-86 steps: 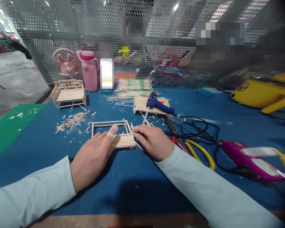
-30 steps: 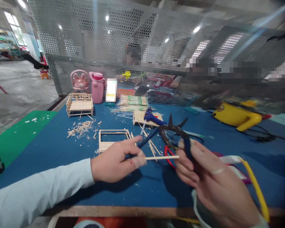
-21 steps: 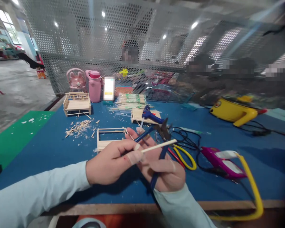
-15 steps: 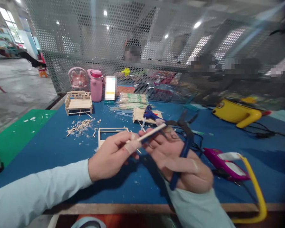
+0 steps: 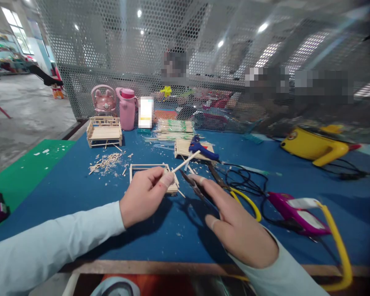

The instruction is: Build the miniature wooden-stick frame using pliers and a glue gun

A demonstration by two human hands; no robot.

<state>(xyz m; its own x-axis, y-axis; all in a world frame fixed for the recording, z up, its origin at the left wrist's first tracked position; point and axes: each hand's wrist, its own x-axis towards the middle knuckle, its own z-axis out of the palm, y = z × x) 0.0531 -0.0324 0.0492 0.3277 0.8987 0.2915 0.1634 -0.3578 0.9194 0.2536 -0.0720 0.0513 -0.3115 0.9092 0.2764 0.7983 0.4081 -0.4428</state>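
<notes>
My left hand point(image 5: 146, 195) is closed, pinching a short wooden stick point(image 5: 187, 161) between thumb and fingers; the stick slants up to the right. My right hand point(image 5: 243, 230) is palm down around a pair of pliers point(image 5: 197, 189). Their dark jaws point at the stick, apart from it, and the handles are mostly hidden under the hand. Behind my left hand lies a small wooden stick frame point(image 5: 148, 166), partly covered. Beyond the stick, a blue glue gun point(image 5: 203, 150) rests on a slatted wooden piece point(image 5: 181, 149).
A miniature wooden bench point(image 5: 105, 133) stands back left, near stick offcuts point(image 5: 107, 162). Bundled sticks point(image 5: 175, 126), a pink bottle point(image 5: 127, 111) and a lit phone point(image 5: 146, 113) line the mesh screen. Right are yellow-handled pliers point(image 5: 253, 206), black cable point(image 5: 246, 174) and a purple device point(image 5: 299, 213).
My right hand has turned from palm up to palm down, swinging the pliers' jaws leftward toward the stick. My left hand still holds the stick, slightly lower in view.
</notes>
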